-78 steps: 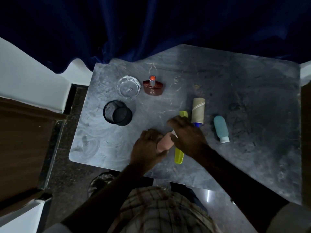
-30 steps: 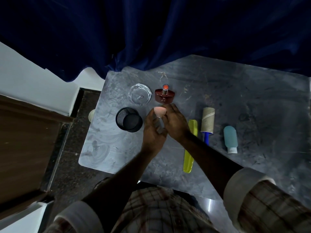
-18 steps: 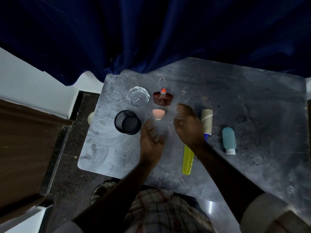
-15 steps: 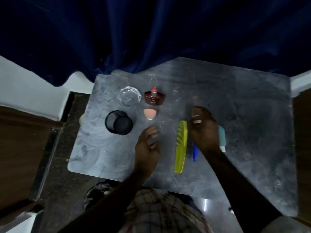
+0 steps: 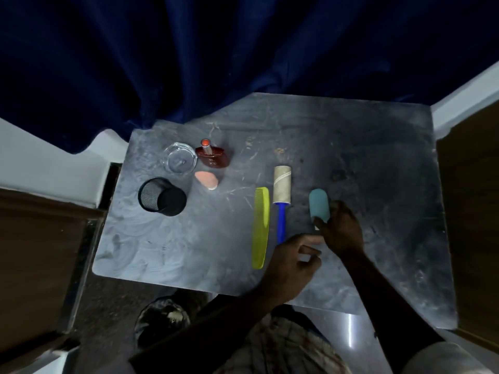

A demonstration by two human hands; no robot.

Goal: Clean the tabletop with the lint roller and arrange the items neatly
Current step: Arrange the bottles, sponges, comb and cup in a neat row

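Observation:
On the grey marble tabletop [image 5: 167, 247] the lint roller [image 5: 281, 195] lies flat, paper roll away from me and blue handle toward me. A yellow-green comb [image 5: 261, 226] lies parallel just to its left. To the right lies a teal bottle [image 5: 318, 205]; my right hand [image 5: 341, 229] grips its near, white-capped end, which is mostly hidden by my fingers. My left hand [image 5: 293, 261] hovers with fingers apart beside the roller's handle end, holding nothing. A peach makeup sponge [image 5: 206, 180] lies at the back left.
At the back left stand a black mesh cup [image 5: 162, 197], a clear glass dish [image 5: 181, 161] and a dark red perfume bottle [image 5: 213, 156]. A blue curtain [image 5: 216, 58] hangs behind the table. Wooden furniture flanks both sides; a bin [image 5: 162, 319] sits below the front edge.
Both hands set the peach sponge down by the perfume bottle and let go. My right hand then moved right across the roller to the teal bottle; my left hand followed toward the roller's handle.

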